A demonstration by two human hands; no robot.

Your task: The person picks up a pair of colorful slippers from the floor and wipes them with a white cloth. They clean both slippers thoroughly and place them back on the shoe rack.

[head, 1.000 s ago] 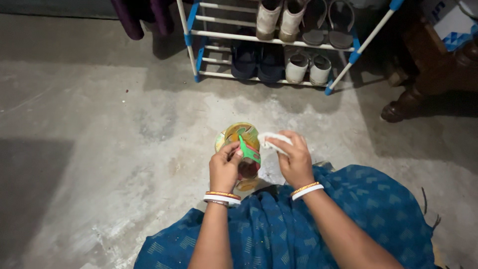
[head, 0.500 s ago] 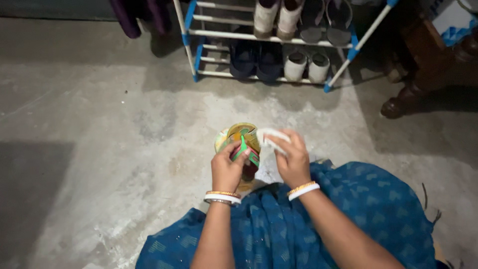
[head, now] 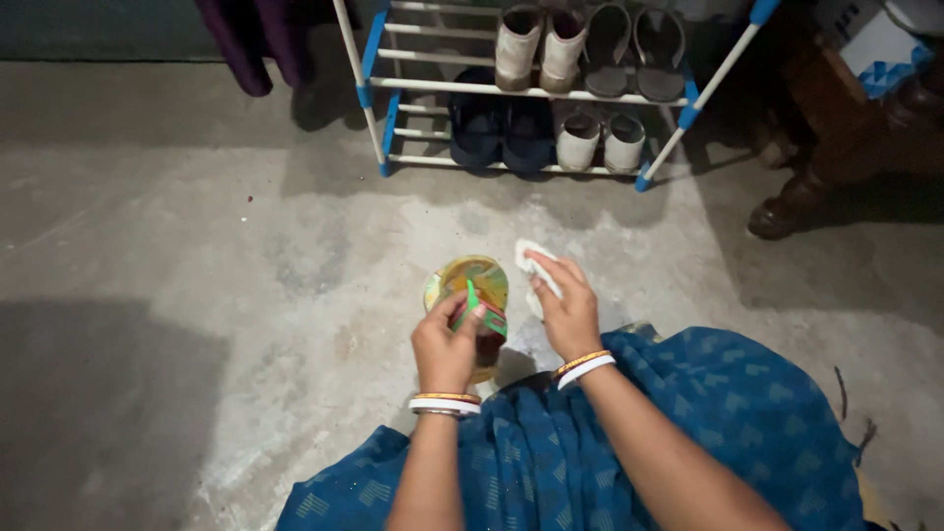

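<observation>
Left hand (head: 444, 349) low and central, just above blue patterned cloth (head: 629, 442) over the lap, fingers clamped on a sandal (head: 472, 295) by its green strap (head: 476, 307). Sandal held tilted, yellow-green sole facing up, toe pointing away, just above the concrete floor (head: 197, 295). Bangles (head: 444, 402), white and orange, around that wrist.

Right hand (head: 562, 303) just beside, to the right of the sandal, fingers pinched shut on a white rag (head: 537, 273); rag bunched under the fingertips, close to the sandal's right edge, whether touching it impossible to tell. White and gold bangles (head: 582, 366) on this wrist too.

Farther off, a white rack (head: 531, 88) with blue joints against the back wall: pale boots (head: 536, 44) and grey sandals (head: 634, 44) on its upper shelf, dark shoes (head: 501, 128) and light shoes (head: 600, 138) below. Dark wooden furniture leg (head: 796, 202) at far right, purple cloth (head: 251, 39) hanging at top left.
</observation>
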